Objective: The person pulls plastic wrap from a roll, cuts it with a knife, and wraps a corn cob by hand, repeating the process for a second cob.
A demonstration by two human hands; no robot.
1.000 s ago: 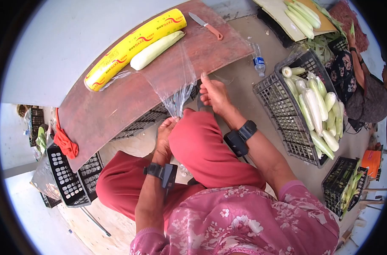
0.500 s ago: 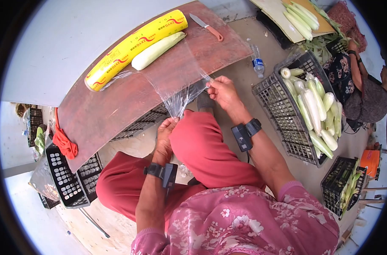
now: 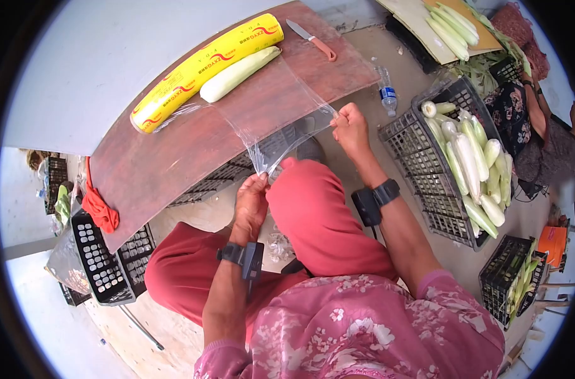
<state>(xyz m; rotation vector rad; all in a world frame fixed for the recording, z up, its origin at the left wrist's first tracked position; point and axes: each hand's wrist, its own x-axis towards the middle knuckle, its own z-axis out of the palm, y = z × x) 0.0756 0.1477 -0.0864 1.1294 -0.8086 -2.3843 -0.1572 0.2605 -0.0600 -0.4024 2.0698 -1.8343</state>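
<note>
In the head view, holds a gathered strand of clear film in the left hand, just off the near edge of the counter, pinching it between closed fingers. Grips another corner of the clear film in the right hand, beyond the near edge of the counter and farther right, curling the fingers shut around it. Stretches the clear film between both hands and back over the counter toward the yellow roll. Shows the yellow roll along the far side of the counter, just beside a pale squash on its top. Shows also a knife near the right end of the counter and a red cloth hanging at its left end. Right of the counter, shows a bottle on the floor, a black crate full of squashes, and, well apart, another person's arm. Below the left end of the counter, shows an open basket.
</note>
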